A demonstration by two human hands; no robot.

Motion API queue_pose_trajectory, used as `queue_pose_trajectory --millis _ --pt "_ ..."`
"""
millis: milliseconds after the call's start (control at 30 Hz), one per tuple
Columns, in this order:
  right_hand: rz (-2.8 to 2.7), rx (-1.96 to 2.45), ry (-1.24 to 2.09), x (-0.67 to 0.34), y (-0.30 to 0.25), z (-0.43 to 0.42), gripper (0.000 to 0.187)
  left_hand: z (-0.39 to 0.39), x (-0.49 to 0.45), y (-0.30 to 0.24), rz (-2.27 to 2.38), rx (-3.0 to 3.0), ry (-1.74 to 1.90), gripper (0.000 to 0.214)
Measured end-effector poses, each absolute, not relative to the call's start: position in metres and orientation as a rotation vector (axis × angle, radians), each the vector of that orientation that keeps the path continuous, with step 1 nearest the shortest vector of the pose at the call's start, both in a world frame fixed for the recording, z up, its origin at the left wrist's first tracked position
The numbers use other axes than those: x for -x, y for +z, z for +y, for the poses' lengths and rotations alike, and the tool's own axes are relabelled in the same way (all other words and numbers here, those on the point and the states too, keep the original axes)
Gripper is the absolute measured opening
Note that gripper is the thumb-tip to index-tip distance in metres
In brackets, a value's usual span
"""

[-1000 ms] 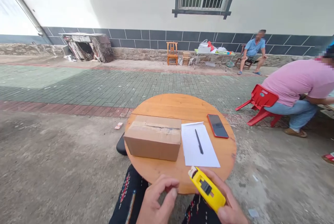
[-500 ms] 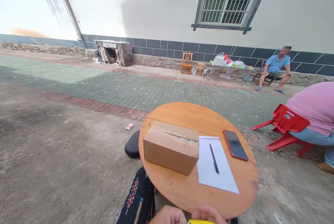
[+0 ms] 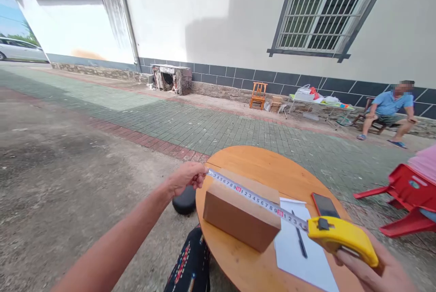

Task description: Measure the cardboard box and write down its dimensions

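A yellow tape measure point(image 3: 344, 236) is held in my right hand point(image 3: 381, 260), fingers closed round its case, at the lower right. Its printed blade point(image 3: 255, 197) stretches left across the upper side of a brown cardboard box point(image 3: 241, 217). At the far left end of the blade, my left hand point(image 3: 189, 178) pinches the tip just beyond the box's left side. Whether the blade touches the cardboard I cannot tell. White paper point(image 3: 289, 246) lies right of the box with a black pen point(image 3: 301, 242) on it, both partly behind the blade.
The round wooden table point(image 3: 235, 260) carries everything, including a red-edged phone point(image 3: 325, 205) behind the tape case. A black seat point(image 3: 184, 201) is left of the table. A red plastic chair point(image 3: 408, 192) holds a person in pink; another person point(image 3: 390, 106) sits by the wall.
Both hands have risen from the table's near edge and spread apart. The tape blade is now drawn out over the box. The view has shifted, showing more on the left.
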State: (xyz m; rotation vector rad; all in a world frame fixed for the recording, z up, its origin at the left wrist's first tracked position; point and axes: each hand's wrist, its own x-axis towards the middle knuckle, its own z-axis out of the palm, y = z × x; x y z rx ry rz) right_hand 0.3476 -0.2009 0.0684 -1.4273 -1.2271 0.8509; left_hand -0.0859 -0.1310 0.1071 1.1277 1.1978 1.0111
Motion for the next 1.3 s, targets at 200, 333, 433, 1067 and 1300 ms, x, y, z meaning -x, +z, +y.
queue_pose_trajectory --millis 200,333,433,1067,1300 --pt "-1.210 1.371 0.919 -0.338 0.077 -0.159 0.051 -0.081 0.080 0.084 1.338 -1.125 0.836 0.026" --pt "-1.211 1.393 0.933 -0.358 0.064 -0.149 0.055 -0.070 0.072 0.076 1.391 -1.187 0.740 0.020" --pt "-1.207 1.404 0.947 -0.372 0.055 -0.144 0.053 -0.068 0.068 0.078 1.413 -1.259 0.721 0.020" --pt "-1.169 1.266 1.101 -0.377 0.044 -0.143 0.041 -0.074 0.061 0.078 1.493 -1.400 0.634 0.041" --pt "-1.218 1.314 1.082 -0.380 0.042 -0.144 0.041 -0.075 0.063 0.075 1.456 -1.368 0.636 0.049"
